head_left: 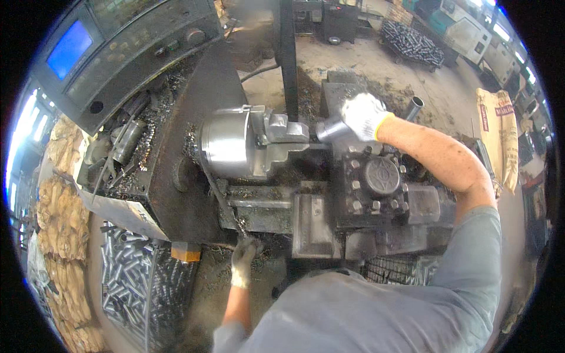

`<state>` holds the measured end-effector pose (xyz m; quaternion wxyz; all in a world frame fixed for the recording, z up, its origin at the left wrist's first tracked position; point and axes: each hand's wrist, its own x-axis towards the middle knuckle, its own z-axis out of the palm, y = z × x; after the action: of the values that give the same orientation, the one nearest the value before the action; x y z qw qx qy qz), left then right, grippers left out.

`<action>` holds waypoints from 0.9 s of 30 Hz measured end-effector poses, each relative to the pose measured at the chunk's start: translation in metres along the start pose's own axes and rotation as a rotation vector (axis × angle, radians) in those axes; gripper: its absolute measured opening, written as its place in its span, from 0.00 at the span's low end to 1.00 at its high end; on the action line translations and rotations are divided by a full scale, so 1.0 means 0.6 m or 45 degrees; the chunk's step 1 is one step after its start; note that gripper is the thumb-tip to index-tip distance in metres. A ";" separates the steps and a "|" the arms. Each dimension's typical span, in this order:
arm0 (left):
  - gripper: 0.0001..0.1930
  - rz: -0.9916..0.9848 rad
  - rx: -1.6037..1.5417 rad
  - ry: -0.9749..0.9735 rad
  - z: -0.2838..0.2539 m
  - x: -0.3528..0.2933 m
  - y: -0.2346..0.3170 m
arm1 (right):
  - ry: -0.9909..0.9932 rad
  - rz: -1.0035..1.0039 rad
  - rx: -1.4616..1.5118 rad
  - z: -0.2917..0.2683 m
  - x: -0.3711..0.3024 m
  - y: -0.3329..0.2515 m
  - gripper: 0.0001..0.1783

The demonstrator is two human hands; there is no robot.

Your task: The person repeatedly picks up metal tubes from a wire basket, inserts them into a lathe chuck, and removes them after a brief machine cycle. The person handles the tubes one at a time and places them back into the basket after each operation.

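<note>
My right hand (364,116), in a white knit glove, is closed around a shiny metal tube (333,130). One end of the tube points left at the stepped jaws (285,130) of the lathe chuck (226,144), a little apart from them. Below that hand sits the tool turret (379,176) with its round cap and bolts. Down at the front of the machine, my left hand (243,259), in a dirty glove, is closed on the lower end of a dark rod-like lever (220,197). Its fingers are partly hard to make out against the dark background.
Left of the chuck is the control panel with a blue screen (69,49). A bin of metal tubes (126,273) stands at lower left beside stacked brown sacks (62,217). Another tube (415,106) stands behind the turret. Metal chips litter the machine bed. More parts fill a far cart (412,44).
</note>
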<state>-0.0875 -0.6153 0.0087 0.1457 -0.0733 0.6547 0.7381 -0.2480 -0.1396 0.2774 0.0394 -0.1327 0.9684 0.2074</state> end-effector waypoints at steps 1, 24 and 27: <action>0.17 -0.049 0.071 0.123 -0.029 -0.016 -0.023 | -0.158 -0.005 0.119 0.023 0.020 0.002 0.23; 0.20 0.057 -0.413 0.758 -0.322 -0.014 0.008 | 0.021 -0.075 1.012 0.068 0.097 -0.056 0.43; 0.27 -0.010 -0.007 0.855 -0.321 -0.019 0.012 | 0.322 0.266 0.971 0.003 0.007 -0.046 0.35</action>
<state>-0.0950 -0.8079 -0.0065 -0.0755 -0.3155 0.6638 0.6739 -0.2442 -0.1643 0.2646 -0.0549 -0.0342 0.9813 -0.1813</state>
